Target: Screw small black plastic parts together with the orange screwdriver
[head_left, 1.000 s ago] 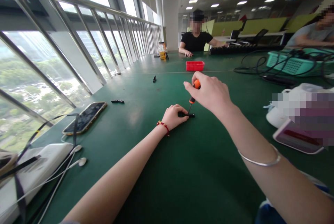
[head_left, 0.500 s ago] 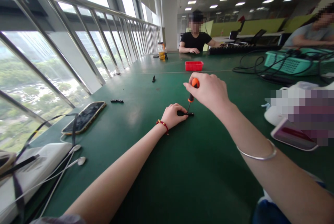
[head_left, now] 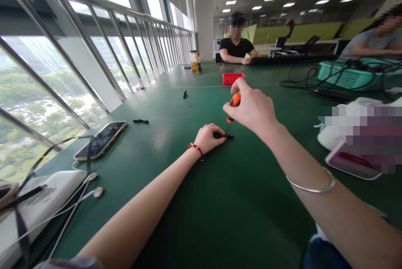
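Note:
My left hand (head_left: pixel 209 138) rests on the green table (head_left: pixel 176 168), thumb and fingers closed around a small black part (head_left: pixel 230 137) that lies flat on the tabletop. Above it, my right hand (head_left: pixel 254 105) has hold of a screwdriver (head_left: pixel 235 101) with an orange and black handle. The screwdriver stands nearly upright, slightly tilted, its thin shaft reaching down to the black part beside my left fingertips. My right index finger is raised off the handle while the thumb stays against it. Whether the tip sits in a screw is too small to tell.
A red tray (head_left: pixel 233 78) lies beyond my right hand. Black pieces (head_left: pixel 140 121) and a phone (head_left: pixel 101 140) are on the left, near earphones (head_left: pixel 98 192). To the right are a teal basket (head_left: pixel 341 77) with cables and another phone (head_left: pixel 353 162). A person (head_left: pixel 238 47) sits opposite.
My right index finger has lifted away from the screwdriver handle, and the hand has shifted slightly. My left hand has stayed put. The person opposite has brought their hands together.

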The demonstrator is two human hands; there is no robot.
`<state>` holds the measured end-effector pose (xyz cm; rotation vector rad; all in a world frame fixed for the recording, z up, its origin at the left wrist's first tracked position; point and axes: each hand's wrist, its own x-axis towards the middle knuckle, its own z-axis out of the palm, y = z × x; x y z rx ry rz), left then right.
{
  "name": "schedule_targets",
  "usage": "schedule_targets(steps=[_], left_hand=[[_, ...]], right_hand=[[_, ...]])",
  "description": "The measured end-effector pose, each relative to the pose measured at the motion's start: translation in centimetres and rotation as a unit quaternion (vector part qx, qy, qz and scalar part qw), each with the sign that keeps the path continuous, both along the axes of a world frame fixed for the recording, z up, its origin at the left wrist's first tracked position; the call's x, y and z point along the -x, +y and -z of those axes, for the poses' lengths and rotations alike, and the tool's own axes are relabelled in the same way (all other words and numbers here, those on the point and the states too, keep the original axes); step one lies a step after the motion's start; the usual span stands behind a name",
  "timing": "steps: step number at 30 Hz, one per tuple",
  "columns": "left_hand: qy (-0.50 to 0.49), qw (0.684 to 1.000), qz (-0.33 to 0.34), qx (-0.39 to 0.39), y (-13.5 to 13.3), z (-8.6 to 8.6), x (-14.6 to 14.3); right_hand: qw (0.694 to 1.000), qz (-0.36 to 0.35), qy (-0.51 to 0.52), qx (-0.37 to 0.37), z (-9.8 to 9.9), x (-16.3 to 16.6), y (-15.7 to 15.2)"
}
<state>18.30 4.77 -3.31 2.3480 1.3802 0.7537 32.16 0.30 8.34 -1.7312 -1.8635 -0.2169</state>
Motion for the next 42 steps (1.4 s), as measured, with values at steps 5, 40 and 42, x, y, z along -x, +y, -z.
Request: schedule_targets(steps=[5, 40, 42], left_hand=[[0.000, 1.000, 0.002, -0.001, 0.0, 0.0, 0.0], [-0.009, 1.000, 0.010, -0.006, 0.2, 0.3, 0.1], [-0.006, 1.000, 0.010, -0.006, 0.2, 0.3, 0.1]], right_hand=[[1.000, -0.006, -0.004, 0.018, 0.2, 0.0, 0.1], [0.998, 0.018, -0.061, 0.012, -0.4, 0.7, -1.3], [0.997, 0.026, -0.070, 0.017, -0.5, 0.5, -1.3]])
